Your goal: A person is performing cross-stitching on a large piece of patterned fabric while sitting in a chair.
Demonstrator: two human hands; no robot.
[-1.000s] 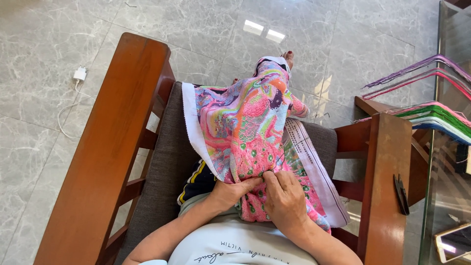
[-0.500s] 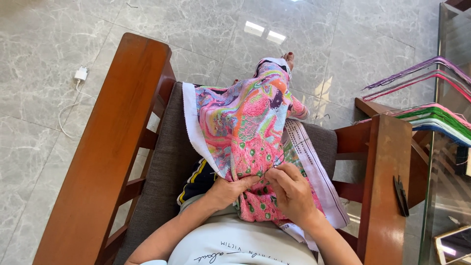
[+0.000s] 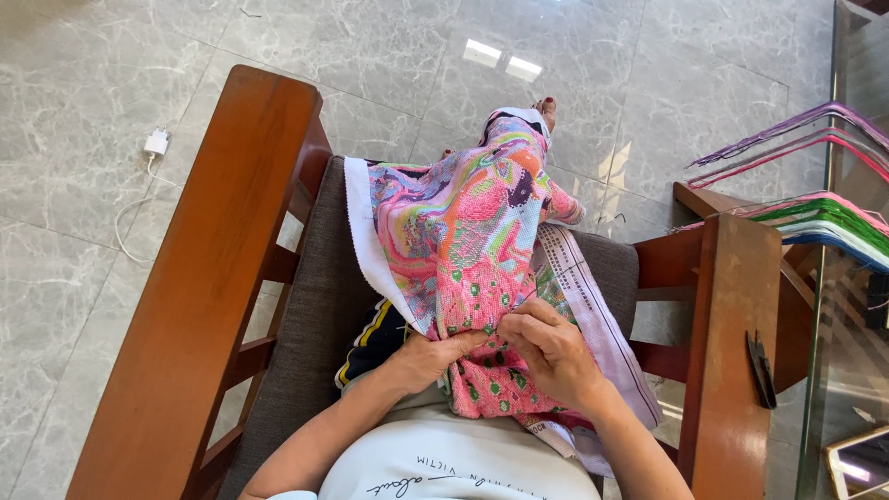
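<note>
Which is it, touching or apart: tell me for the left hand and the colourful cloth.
Touching. The head view shows the left hand gripping a bunched fold of the colourful cloth, fingers pressed into it beside the right hand.

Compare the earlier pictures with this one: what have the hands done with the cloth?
The right hand lifted off the cloth and bunched its fingers up beside the left hand, pinching the cloth. The left hand kept its grip; cloth and chair stayed put.

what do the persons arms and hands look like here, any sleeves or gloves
Both hands are bare, with no gloves: the left hand and the right hand. No rings or watch show. The forearms are uncovered too; a white top with dark lettering covers the chest, its sleeves ending above the visible forearms.
</note>
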